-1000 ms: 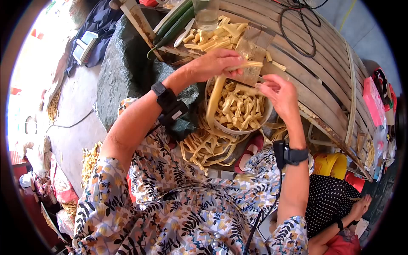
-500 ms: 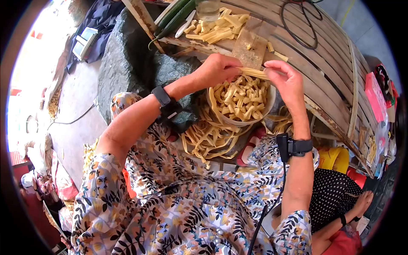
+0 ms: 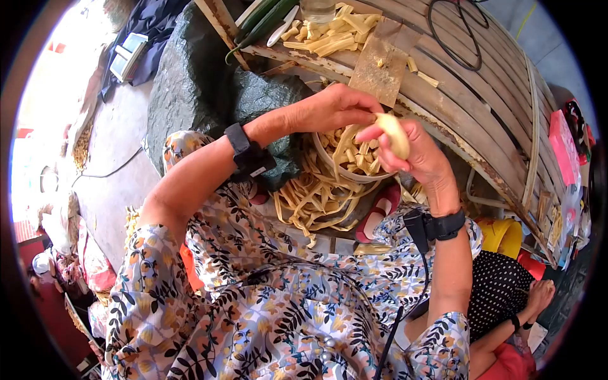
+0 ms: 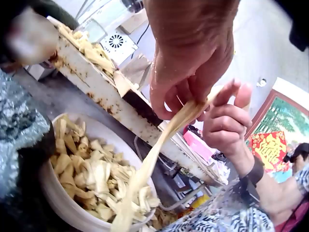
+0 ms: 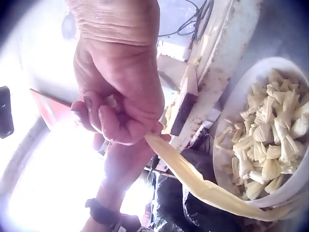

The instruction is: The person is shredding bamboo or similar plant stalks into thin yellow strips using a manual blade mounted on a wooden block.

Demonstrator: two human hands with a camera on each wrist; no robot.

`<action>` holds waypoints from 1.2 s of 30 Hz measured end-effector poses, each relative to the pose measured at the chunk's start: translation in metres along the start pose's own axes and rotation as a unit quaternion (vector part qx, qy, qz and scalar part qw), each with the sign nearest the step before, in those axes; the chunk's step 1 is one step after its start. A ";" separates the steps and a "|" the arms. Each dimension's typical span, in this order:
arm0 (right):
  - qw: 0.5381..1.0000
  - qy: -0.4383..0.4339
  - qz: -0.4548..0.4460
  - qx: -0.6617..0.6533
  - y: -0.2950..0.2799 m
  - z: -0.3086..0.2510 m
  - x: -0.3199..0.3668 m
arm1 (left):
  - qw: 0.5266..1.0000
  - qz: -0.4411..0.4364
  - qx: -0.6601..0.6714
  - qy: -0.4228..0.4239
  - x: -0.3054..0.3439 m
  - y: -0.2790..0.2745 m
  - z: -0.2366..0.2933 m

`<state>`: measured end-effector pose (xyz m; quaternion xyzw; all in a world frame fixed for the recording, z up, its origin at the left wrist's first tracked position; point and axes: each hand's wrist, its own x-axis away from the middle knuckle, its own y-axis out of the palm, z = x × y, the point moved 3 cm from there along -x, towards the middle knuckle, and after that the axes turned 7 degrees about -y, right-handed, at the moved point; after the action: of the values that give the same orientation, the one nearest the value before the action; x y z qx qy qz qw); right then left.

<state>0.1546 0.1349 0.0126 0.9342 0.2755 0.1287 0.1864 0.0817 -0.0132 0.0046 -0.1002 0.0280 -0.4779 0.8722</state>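
Note:
Over a white bowl point(image 4: 47, 186), my two hands meet on one long pale yellow strip point(image 3: 394, 134), soft and ribbon-like. My left hand point(image 3: 339, 107) pinches it between thumb and fingers. My right hand point(image 3: 421, 155) has curled fingers, with the strip lying across them in the head view. A long tail of the strip point(image 4: 149, 162) hangs past the bowl. Inside the bowl lie many knotted pale yellow pieces point(image 5: 268, 140), partly hidden by the hands in the head view.
Loose strips point(image 3: 316, 202) lie in a heap below the bowl. On the slatted bench point(image 3: 468, 114) are a small board point(image 3: 378, 66), cut pieces point(image 3: 335, 38), a glass point(image 3: 318, 9) and green cucumbers point(image 3: 265, 24). Dark green plastic sheeting point(image 3: 180, 95) stands left. Another person's hand point(image 3: 540, 297) shows at right.
The strip was stretched flat between both hands; now it bends over the right hand's fingers. My right hand has turned and dropped slightly, closer to the left hand.

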 end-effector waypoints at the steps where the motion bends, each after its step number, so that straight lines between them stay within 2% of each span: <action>1: 0.999 -0.039 0.021 0.010 0.000 -0.006 0.000 | 0.995 -0.010 0.094 -0.028 -0.003 0.003 -0.002; 3: 0.991 -0.119 0.060 0.032 -0.003 -0.020 0.000 | 0.957 -0.026 0.278 -0.081 -0.009 0.007 -0.004; 4: 0.987 -0.147 0.048 0.054 -0.007 -0.022 0.002 | 0.948 -0.057 0.311 -0.041 -0.015 0.007 -0.010; 7: 0.970 -0.171 0.112 0.130 -0.006 -0.033 0.004 | 0.836 -0.204 0.504 -0.078 -0.021 0.016 -0.020; 8: 0.958 -0.175 0.130 0.188 -0.007 -0.030 0.002 | 0.858 -0.135 0.474 -0.147 -0.017 0.027 -0.028; 10: 0.922 -0.181 0.165 0.301 -0.009 -0.019 -0.002 | 0.846 -0.220 0.471 -0.121 -0.014 0.040 -0.033; 11: 0.923 -0.157 0.164 0.310 -0.009 -0.018 -0.002 | 0.836 -0.249 0.476 -0.112 -0.014 0.044 -0.038; 12: 0.925 -0.132 0.163 0.318 -0.008 -0.018 -0.002 | 0.825 -0.273 0.473 -0.141 -0.012 0.047 -0.036; 13: 0.925 -0.107 0.161 0.327 -0.008 -0.017 -0.002 | 0.819 -0.255 0.493 -0.147 -0.011 0.050 -0.035; 15: 0.932 -0.128 0.160 0.300 -0.009 -0.011 -0.005 | 0.804 -0.219 0.529 -0.159 -0.008 0.057 -0.028; 17: 0.942 -0.149 0.157 0.258 -0.007 -0.008 -0.006 | 0.815 -0.125 0.531 -0.196 -0.011 0.055 -0.031; 18: 0.924 -0.179 0.187 0.283 -0.006 -0.012 -0.006 | 0.824 -0.092 0.521 -0.202 -0.014 0.051 -0.034; 19: 0.847 -0.240 0.231 0.415 -0.010 -0.015 -0.005 | 0.831 -0.058 0.513 -0.209 -0.018 0.048 -0.038; 20: 0.746 -0.292 0.266 0.536 -0.016 -0.014 -0.005 | 0.838 0.000 0.513 -0.188 -0.022 0.044 -0.040; 21: 0.623 -0.338 0.293 0.641 -0.014 -0.016 -0.005 | 0.872 0.066 0.456 -0.164 -0.024 0.040 -0.037; 22: 0.618 -0.349 0.326 0.625 -0.013 -0.015 -0.006 | 0.899 0.132 0.394 -0.137 -0.025 0.036 -0.032; 23: 0.681 -0.304 0.341 0.572 -0.014 -0.013 -0.008 | 0.917 0.197 0.329 -0.110 -0.024 0.032 -0.027; 24: 0.739 -0.255 0.353 0.514 -0.013 -0.011 -0.009 | 0.946 0.238 0.205 -0.077 -0.019 0.026 -0.014; 25: 0.790 -0.205 0.361 0.452 -0.015 -0.008 -0.011 | 0.956 0.231 0.171 -0.059 -0.017 0.023 -0.012; 26: 0.820 -0.212 0.348 0.402 -0.019 -0.005 -0.016 | 0.964 0.224 0.136 -0.042 -0.016 0.020 -0.011; 29: 0.861 -0.181 0.308 0.363 -0.029 0.002 -0.017 | 0.979 0.183 0.091 -0.027 -0.014 0.016 -0.010; 32: 0.849 -0.223 0.289 0.382 -0.034 0.011 -0.019 | 0.985 0.140 0.061 -0.081 -0.010 0.016 -0.007; 35: 0.750 -0.263 0.343 0.501 -0.026 0.007 -0.018 | 0.973 0.159 -0.167 -0.026 -0.015 0.024 -0.012; 36: 0.722 -0.259 0.352 0.536 -0.020 0.004 -0.017 | 0.971 0.189 -0.143 -0.025 -0.016 0.024 -0.014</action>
<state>0.1329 0.1402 -0.0014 0.9049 -0.1087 -0.2309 -0.3405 0.0909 0.0108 -0.0145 -0.2287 0.0927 -0.2925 0.9239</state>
